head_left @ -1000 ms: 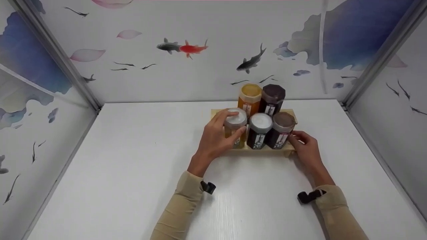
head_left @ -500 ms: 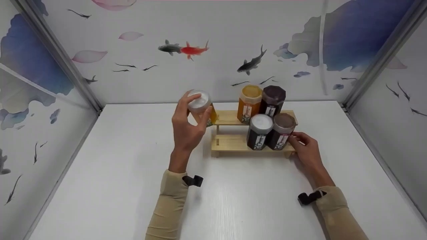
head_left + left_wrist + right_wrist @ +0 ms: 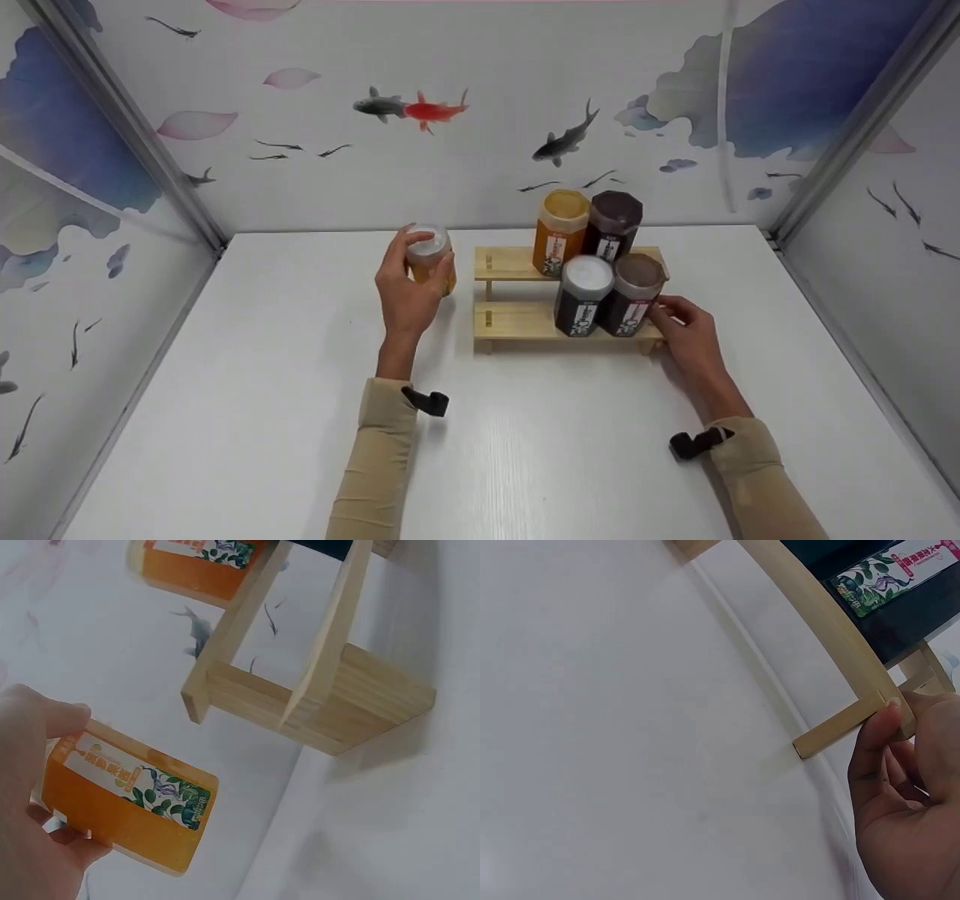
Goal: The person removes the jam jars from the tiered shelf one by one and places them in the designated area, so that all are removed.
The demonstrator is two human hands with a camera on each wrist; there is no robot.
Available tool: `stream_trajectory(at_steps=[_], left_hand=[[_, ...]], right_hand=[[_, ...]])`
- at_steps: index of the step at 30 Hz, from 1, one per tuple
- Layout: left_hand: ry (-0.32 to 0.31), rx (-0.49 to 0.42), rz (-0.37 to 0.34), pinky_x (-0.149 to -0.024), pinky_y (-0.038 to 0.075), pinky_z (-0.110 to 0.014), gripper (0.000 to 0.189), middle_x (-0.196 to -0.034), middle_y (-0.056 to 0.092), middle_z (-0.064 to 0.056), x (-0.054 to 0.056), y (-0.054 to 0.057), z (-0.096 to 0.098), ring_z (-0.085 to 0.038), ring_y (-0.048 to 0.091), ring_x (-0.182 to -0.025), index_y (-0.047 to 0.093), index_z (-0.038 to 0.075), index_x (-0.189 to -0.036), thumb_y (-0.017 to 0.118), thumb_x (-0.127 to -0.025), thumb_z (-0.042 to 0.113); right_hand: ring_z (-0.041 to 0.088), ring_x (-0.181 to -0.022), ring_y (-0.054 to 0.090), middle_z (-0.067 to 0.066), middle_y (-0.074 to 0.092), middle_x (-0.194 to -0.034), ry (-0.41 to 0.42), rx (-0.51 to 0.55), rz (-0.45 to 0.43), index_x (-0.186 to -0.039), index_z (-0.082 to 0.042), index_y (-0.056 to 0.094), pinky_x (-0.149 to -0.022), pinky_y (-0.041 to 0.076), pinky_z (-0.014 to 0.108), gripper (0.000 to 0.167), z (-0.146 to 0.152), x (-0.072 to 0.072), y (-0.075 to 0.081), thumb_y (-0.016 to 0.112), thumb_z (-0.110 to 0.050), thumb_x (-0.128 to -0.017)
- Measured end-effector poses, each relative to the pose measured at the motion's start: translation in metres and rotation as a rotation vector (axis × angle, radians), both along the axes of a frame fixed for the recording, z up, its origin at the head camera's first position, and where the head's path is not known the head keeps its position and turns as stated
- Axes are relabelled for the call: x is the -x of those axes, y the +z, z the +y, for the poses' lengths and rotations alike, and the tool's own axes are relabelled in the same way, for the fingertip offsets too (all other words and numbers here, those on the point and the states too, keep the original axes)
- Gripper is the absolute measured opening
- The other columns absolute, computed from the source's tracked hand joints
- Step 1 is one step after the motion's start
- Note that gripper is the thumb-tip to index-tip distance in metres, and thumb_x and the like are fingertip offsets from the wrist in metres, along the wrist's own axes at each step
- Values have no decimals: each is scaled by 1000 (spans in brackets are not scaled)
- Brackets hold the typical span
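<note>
My left hand point(image 3: 407, 292) grips a jar of amber contents with a whitish lid point(image 3: 436, 244), left of the wooden two-step rack point(image 3: 517, 322). In the left wrist view, thumb and fingers are round the lid end of this amber jar point(image 3: 131, 799), whose label shows leaves. At the rack's right end, my right hand point(image 3: 688, 337) pinches the lower step; the right wrist view shows the thumb on the wood near a leg point(image 3: 840, 724). On the lower step stand a dark jar with a white lid point(image 3: 585, 300) and a dark jar with a brownish lid point(image 3: 637, 292).
An orange jar point(image 3: 561, 232) and a dark purple jar point(image 3: 615, 221) stand on the rack's upper step. Under everything is a white table point(image 3: 300, 375). Panels printed with fish and petals point(image 3: 480, 45) enclose its back and sides.
My left hand has lifted the amber jar off the lower step's left end, carried it left past the rack and then lowered it. My right hand stays at the rack's right end.
</note>
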State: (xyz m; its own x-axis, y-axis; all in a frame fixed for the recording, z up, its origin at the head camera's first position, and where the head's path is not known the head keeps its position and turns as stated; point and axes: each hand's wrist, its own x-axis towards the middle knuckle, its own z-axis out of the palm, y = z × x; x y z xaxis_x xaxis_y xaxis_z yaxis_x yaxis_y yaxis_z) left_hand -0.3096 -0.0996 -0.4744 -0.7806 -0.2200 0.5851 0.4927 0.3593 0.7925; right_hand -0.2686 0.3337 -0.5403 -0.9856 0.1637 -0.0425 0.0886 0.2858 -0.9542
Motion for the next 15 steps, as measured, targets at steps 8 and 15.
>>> stream_trajectory(at_steps=[8, 15], left_hand=[[-75, 13, -123, -116, 54, -44, 45, -151, 63, -9, 11, -37, 5, -25, 62, -138, 66, 15, -133, 88, -93, 15], [-152, -57, -172, -122, 48, -47, 65, -155, 58, -12, 16, -47, 2, -26, 58, -143, 54, 15, -150, 86, -94, 15]], right_hand=[[6, -96, 64, -2, 66, -116, 3, -29, 1, -142, -8, 66, -77, 56, 17, 48, 1, 0, 1, 65, -43, -109], [5, -93, 64, -4, 68, -109, -5, -65, 62, -139, -6, 67, -73, 55, 17, 44, -1, -1, 2, 65, -37, -109]])
